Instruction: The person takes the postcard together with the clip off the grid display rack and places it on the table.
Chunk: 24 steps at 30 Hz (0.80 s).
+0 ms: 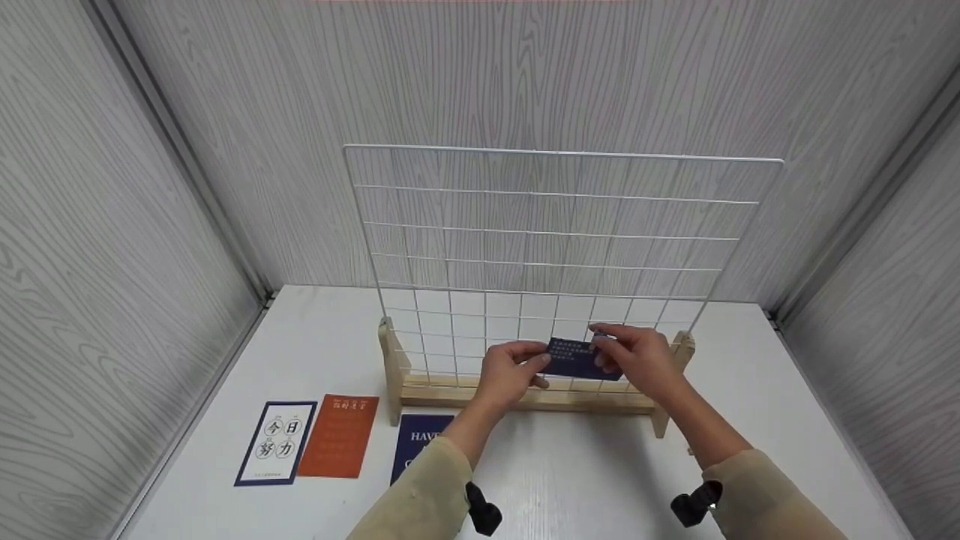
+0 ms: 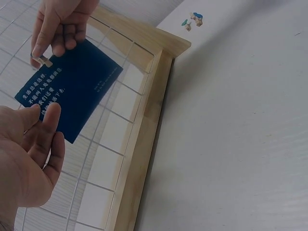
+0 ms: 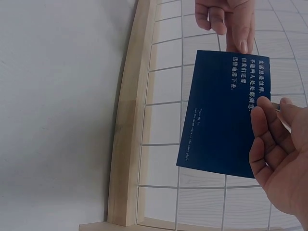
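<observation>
A dark blue card [image 1: 574,360] with lines of white text is held sideways against the lower part of a white wire grid [image 1: 540,266]. My left hand [image 1: 514,367] pinches the card's left end between thumb and fingers. At its upper edge toward the other end, my right hand [image 1: 637,352] grips a small wooden clothespin [image 2: 45,61], with curled fingers over the card's face. Fingers partly hide the clothespin, so I cannot tell whether it bites on the grid wire.
The grid stands in a wooden base [image 1: 525,397]. On the white table [image 1: 570,480] lie a blue-bordered white card [image 1: 276,442], an orange card [image 1: 339,436] and another blue card [image 1: 420,435], partly behind my left arm. Several small clothespins [image 2: 195,20] lie near the base's right end.
</observation>
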Each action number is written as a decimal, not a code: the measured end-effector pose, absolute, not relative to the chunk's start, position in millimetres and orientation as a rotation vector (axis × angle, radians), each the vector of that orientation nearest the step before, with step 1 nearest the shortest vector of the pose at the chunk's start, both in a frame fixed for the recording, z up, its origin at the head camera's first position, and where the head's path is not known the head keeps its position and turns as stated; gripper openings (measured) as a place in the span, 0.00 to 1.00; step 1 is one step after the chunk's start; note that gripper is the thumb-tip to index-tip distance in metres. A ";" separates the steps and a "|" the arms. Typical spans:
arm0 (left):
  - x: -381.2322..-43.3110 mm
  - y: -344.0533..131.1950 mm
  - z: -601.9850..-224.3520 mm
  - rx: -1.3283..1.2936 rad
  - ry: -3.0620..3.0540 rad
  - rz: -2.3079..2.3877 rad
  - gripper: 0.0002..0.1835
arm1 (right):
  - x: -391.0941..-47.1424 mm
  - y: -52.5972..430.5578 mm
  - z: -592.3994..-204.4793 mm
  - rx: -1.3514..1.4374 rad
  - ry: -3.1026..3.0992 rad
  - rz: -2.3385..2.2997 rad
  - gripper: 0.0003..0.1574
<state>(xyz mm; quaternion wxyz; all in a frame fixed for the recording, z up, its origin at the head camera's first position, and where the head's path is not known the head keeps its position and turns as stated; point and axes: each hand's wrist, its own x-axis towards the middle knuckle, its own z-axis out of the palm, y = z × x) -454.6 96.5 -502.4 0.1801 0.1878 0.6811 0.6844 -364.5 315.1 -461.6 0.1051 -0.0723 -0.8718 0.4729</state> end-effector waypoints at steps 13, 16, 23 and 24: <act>-453.0 97.8 -502.6 0.466 1.956 1.926 0.08 | -363.4 316.5 -463.0 -0.182 -2.533 1.466 0.18; -452.3 97.7 -502.7 0.454 1.977 1.915 0.08 | -363.2 316.7 -462.8 -0.185 -2.539 1.467 0.17; -452.3 95.4 -503.6 0.463 2.005 1.893 0.07 | -363.3 317.2 -463.2 -0.173 -2.512 1.484 0.17; -452.3 94.9 -503.7 0.464 2.009 1.889 0.07 | -363.4 317.4 -463.4 -0.177 -2.502 1.495 0.17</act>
